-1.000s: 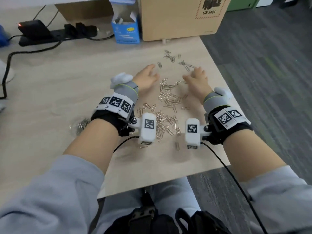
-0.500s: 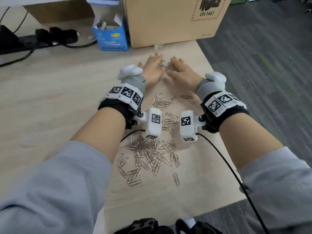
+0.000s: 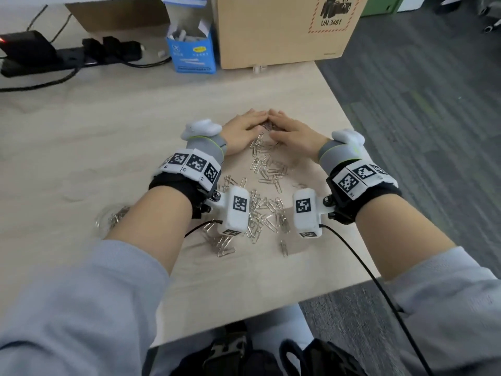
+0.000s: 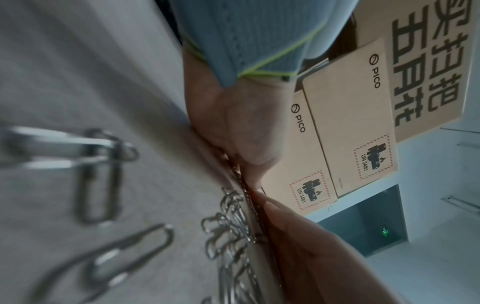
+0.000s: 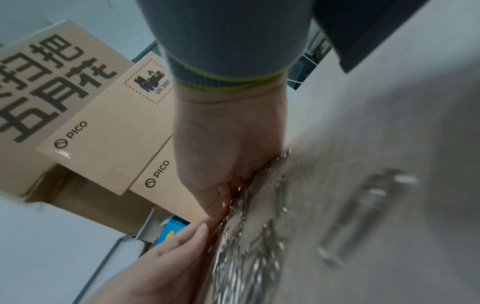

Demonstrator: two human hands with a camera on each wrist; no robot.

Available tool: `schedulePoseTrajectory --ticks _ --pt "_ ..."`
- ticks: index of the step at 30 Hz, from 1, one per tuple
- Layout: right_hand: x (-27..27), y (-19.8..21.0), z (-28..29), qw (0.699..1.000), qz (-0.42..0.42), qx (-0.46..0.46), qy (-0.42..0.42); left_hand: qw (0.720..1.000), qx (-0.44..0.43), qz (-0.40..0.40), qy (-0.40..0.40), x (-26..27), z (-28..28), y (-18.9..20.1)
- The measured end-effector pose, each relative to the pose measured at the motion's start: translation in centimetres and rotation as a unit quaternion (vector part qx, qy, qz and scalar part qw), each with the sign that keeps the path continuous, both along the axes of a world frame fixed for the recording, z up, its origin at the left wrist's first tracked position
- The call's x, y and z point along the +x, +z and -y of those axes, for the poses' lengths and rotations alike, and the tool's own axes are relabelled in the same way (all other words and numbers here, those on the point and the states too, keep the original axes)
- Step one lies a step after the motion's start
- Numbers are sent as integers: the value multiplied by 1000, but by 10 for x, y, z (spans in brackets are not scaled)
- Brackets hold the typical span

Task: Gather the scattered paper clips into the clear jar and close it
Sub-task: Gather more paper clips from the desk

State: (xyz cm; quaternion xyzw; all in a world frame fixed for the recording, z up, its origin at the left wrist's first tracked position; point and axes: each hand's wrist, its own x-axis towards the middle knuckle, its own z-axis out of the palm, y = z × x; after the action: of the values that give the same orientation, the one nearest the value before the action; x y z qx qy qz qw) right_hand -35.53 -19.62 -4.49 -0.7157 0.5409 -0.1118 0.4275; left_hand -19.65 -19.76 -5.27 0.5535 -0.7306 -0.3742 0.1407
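Observation:
Silver paper clips (image 3: 267,169) lie scattered on the light wooden table (image 3: 81,137), with a thicker heap (image 3: 261,213) between my wrists. My left hand (image 3: 242,128) and right hand (image 3: 291,132) lie flat on the table beyond the clips, fingers straight, fingertips meeting in a wedge over a few clips. The left wrist view shows clips (image 4: 228,236) bunched against my left hand (image 4: 233,127). In the right wrist view, clips (image 5: 249,242) press against my right hand (image 5: 228,144). The clear jar (image 3: 108,219) stands by my left forearm with some clips inside, partly hidden.
A large cardboard box (image 3: 284,31) and an open blue carton (image 3: 191,52) stand at the table's back. A black power strip (image 3: 81,54) with cables lies at the back left. The table's right edge (image 3: 345,131) drops to grey carpet just right of my right hand.
My hands, apart a second ago, reached past the far clips, closed until the fingertips met, and have drawn back from the box toward me, dragging those clips along.

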Motion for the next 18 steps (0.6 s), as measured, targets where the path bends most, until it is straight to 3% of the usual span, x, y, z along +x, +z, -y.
schedulePoseTrajectory --ticks 15,18 --pt "8 -9 -106 998 -36 -16 49 999 -33 -29 31 12 -116 -7" --pt "7 -3 -122 999 16 8 47 998 -33 -19 45 19 -130 0"
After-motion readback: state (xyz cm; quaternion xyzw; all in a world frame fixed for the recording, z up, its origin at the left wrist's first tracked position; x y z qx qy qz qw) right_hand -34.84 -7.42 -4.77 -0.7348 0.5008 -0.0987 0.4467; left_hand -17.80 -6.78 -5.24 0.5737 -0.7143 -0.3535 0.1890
